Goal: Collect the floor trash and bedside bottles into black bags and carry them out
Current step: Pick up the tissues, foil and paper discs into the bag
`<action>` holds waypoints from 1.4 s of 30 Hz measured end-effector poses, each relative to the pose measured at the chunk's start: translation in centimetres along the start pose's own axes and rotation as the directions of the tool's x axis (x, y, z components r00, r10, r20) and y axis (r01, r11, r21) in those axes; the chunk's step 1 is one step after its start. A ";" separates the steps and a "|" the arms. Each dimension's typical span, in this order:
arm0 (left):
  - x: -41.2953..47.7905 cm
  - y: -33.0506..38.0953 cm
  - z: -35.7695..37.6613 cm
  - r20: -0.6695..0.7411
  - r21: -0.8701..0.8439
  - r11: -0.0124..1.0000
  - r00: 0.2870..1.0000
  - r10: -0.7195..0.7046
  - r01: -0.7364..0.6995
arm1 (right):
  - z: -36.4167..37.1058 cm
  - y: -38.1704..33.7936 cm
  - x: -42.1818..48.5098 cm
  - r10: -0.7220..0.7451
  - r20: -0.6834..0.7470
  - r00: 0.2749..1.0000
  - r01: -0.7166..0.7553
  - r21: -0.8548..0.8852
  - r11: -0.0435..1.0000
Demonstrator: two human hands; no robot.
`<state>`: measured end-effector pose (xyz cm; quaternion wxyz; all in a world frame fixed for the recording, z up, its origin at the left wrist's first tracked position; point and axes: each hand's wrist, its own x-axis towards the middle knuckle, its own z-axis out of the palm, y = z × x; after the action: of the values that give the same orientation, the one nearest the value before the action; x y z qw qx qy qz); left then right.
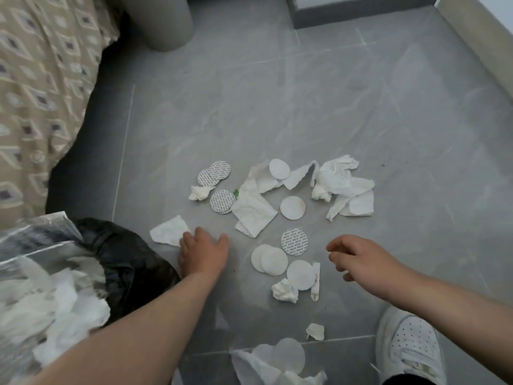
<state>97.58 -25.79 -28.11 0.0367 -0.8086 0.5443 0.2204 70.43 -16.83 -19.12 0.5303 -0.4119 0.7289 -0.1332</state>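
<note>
Nearest the lens, bottom edge: a small heap of tissue and round pads, uncollected, just on the viewer's side of the white shoe, with one torn scrap beyond it. Black bag, taken as landmark: mouth open on the floor at the foot of the bed, already holding white tissue and clear plastic wrap, so collection is judged begun but well short of done. Left hand, just right of the bag: palm down, fingers spread, fingertips touching a crumpled tissue; grip not closed on anything. Right hand, well right of the bag: fingers loosely curled in the air, empty. Between the two hands: plain white round pads, one printed foil disc, a tissue wad, a narrow paper strip. Farther from the bag: two more sets of printed discs, a flat creased tissue, a stained pad, and a rumpled tissue cluster. All items light, dry-looking, white to off-white. Farthest: a grey cylindrical bin. Bedside bottles: none in view. Remaining, as judged: most floor trash, the bottles, carrying out.
</note>
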 end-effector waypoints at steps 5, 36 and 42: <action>-1.4 1.4 0.2 -0.030 0.010 0.953 0.952 0.304 -0.304 | 1.0 -0.4 0.4 -0.002 0.007 1.000 0.002 0.011 1.000; 0.0 6.9 0.9 0.171 0.164 0.794 0.810 0.561 -0.585 | 9.5 2.3 4.0 -0.416 0.255 0.873 0.419 -0.829 0.371; 0.3 7.3 0.0 0.169 0.180 0.792 0.811 0.560 -0.584 | 9.4 2.5 4.2 -0.505 0.226 0.833 0.404 -0.872 0.275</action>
<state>91.15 -28.97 -26.91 0.0882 -0.5834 0.7818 0.2015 77.16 -16.16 -27.24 0.1316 -0.8109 0.5596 0.1095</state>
